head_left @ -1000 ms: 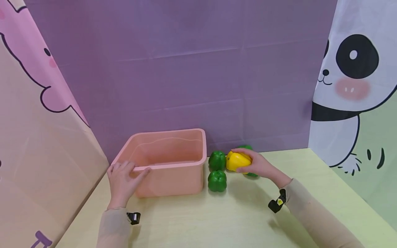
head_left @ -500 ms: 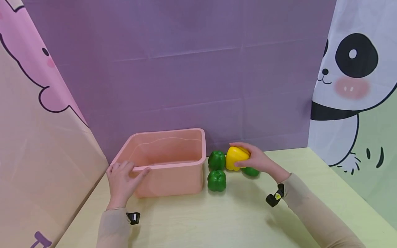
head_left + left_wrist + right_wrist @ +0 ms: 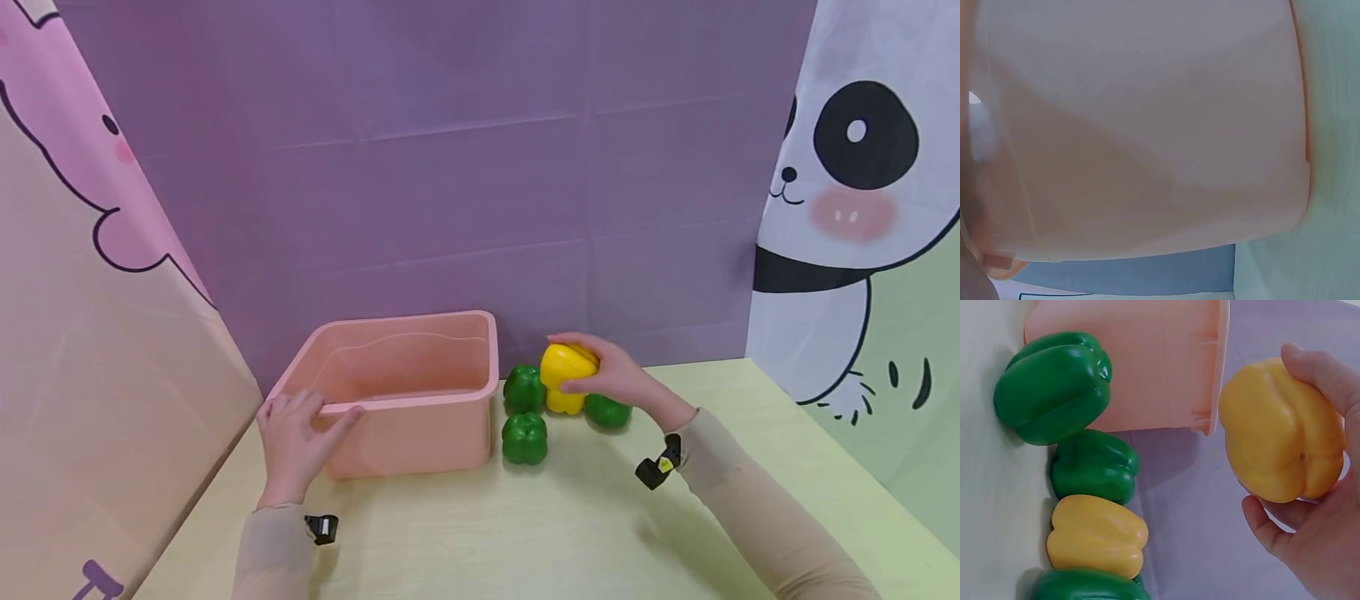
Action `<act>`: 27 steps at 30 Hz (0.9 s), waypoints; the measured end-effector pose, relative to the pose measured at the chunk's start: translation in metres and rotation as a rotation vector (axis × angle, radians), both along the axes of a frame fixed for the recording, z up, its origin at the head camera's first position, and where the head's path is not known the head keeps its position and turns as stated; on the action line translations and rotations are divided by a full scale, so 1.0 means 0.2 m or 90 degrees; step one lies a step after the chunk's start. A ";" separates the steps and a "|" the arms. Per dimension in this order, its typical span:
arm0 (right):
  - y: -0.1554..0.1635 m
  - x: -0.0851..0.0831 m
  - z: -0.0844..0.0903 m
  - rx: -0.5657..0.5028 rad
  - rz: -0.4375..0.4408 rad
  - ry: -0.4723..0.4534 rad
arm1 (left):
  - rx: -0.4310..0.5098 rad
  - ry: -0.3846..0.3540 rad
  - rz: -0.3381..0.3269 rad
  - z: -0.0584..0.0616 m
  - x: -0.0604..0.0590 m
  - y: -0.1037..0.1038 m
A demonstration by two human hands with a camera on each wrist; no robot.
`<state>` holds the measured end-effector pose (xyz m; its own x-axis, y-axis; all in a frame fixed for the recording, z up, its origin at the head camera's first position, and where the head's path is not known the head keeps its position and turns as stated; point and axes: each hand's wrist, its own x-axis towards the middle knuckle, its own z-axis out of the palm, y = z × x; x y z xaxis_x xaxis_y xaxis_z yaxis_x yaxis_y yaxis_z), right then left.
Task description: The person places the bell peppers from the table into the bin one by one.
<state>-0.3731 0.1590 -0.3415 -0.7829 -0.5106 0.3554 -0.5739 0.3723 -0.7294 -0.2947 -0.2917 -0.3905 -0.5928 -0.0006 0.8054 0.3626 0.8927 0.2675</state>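
Observation:
A yellow bell pepper (image 3: 564,364) is gripped in my right hand (image 3: 611,375), thumb on one side and fingers on the other. In the right wrist view the held pepper (image 3: 1282,431) is raised above the row on the table. Below it stands a second yellow bell pepper (image 3: 1097,536), partly covered in the head view. Green bell peppers stand around it: one at the back left (image 3: 524,388), one in front (image 3: 525,438), one to the right (image 3: 608,412). My left hand (image 3: 296,442) holds the near rim of a pink plastic bin (image 3: 420,437), fingers hooked over it.
The bin stands left of the peppers on a pale wooden table (image 3: 480,533). A purple cloth backdrop (image 3: 450,167) rises right behind. Printed side panels, one with a panda (image 3: 862,167), border the table left and right.
My right hand has lifted the yellow bell pepper upward and slightly left. The second yellow pepper and more of the right green one now show beneath. My left hand stays on the bin.

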 end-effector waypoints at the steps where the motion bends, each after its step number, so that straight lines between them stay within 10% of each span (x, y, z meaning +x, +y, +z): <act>1: 0.00 0.00 0.00 0.002 0.001 0.002 | 0.000 0.002 0.000 0.00 0.00 0.00; 27: -0.07 -0.02 0.11 -0.002 0.024 0.002 | -0.004 0.007 -0.010 -0.01 -0.02 0.04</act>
<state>-0.3775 0.1453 -0.3192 -0.7621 -0.5387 0.3592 -0.5896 0.3481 -0.7288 -0.2981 -0.2840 -0.3930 -0.5843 0.0140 0.8114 0.3796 0.8885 0.2580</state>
